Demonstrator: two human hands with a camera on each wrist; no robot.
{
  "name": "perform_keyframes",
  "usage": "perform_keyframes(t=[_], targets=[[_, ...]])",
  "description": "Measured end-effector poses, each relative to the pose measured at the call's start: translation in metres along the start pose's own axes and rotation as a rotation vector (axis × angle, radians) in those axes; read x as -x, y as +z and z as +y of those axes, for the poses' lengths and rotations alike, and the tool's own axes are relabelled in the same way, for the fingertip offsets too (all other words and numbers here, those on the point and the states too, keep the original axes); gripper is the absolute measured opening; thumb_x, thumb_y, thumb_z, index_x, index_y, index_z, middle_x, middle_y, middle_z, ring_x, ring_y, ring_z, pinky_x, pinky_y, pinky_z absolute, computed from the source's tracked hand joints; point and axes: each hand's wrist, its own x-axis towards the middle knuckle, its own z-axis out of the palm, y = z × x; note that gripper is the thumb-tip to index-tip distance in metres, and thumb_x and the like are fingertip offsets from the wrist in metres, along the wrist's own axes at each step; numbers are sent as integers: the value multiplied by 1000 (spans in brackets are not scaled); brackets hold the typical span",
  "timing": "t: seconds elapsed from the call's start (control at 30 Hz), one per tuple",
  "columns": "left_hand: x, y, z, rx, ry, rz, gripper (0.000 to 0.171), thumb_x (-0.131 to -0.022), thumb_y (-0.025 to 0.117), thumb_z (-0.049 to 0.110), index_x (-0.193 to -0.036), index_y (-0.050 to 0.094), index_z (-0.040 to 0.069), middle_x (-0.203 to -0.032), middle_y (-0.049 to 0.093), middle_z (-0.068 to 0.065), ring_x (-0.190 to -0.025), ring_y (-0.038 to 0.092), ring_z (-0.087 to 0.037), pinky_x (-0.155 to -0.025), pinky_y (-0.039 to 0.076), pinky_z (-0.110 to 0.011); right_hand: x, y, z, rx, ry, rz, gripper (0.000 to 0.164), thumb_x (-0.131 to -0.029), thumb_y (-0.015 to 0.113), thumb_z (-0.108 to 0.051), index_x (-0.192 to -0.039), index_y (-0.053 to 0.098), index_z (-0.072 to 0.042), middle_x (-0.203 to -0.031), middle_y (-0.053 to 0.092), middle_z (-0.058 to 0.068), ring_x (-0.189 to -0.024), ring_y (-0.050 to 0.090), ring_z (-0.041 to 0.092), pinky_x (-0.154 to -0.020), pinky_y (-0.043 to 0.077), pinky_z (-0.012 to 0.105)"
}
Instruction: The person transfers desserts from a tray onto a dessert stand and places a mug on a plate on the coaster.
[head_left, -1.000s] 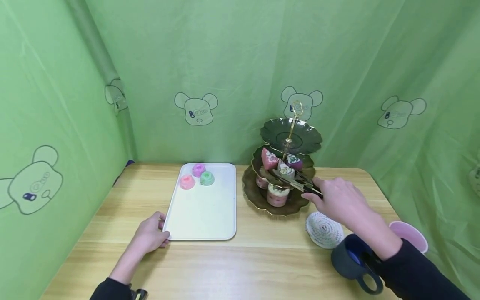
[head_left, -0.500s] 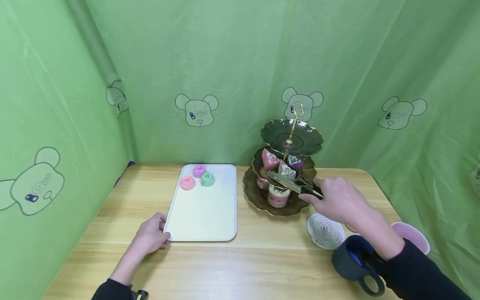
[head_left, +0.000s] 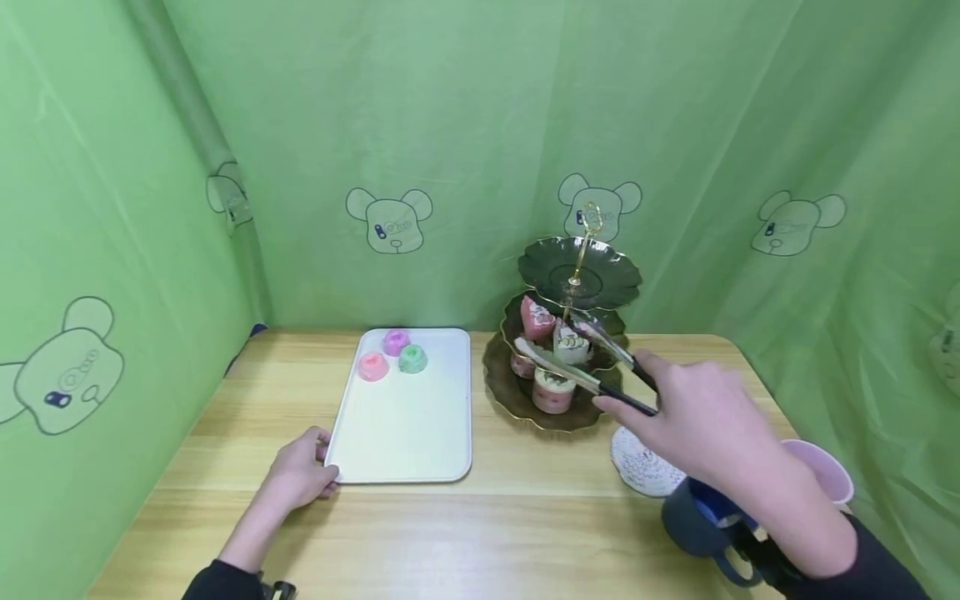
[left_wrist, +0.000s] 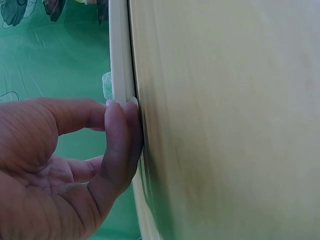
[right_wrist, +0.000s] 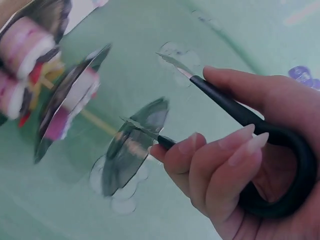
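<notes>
Left hand (head_left: 296,473) pinches a white rectangular tray (head_left: 412,433) on the worktop (head_left: 450,550), apparently steadying it; right hand (head_left: 701,417) grips black-handled metal tongs (head_left: 587,381), spread, presumably for clearance, near a dark three-tier stand (head_left: 603,275).

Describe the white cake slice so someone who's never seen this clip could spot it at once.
Right of the tray is a three-tiered stand. On its middle plate, look between the spread arms of the tongs in the head view. The white slice there, in front and to the right of the pink slice, stands out by its pale sides.
</notes>
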Motion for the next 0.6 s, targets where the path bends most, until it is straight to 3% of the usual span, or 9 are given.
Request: perform_keyframes(t=[0.2, 0.27, 0.43, 0.6], targets=[[0, 0, -2, 5, -5, 1, 52, -84, 65, -13, -134, 48, -15, -109, 59, -26, -66, 69, -19, -57, 66, -31, 0, 20, -37, -74, -27, -69, 88, -89, 68, -74, -142, 62, -4, -59, 49, -4, -50, 45, 13, -43, 38, 30], [0, 0, -3, 7, -5, 1, 53, -84, 65, -13, -134, 48, -16, -109, 59, -26, -67, 69, -19, -58, 66, -31, -3, 33, -49, -110, -36, -112, 89, -88, 69, -74, -145, 61, -6, -63, 54, -4, -53, 48, 12, -44, 41, 30], [-1, 1, -4, 2, -6, 4, 55, -84, 65, -13, -136, 47, -16, -110, 60, -27, -67, 69, -19, -57, 66, -30, -21, 81, -73, -172, -66, -181, 72, -84, 80, -65, -128, 69, -9, -76, 63, 0, -66, 61, 19, -56, 55, 37], [-2, 1, -4, 6, 0, 11, 56, -83, 65, -13, -136, 47, -16, -110, 60, -27, -66, 69, -19, -57, 66, -30, -50, 131, -88, -196, -18, -226, 60, -82, 84, -62, -105, 68, -9, -73, 60, 2, -63, 61, 23, -50, 51, 37]])
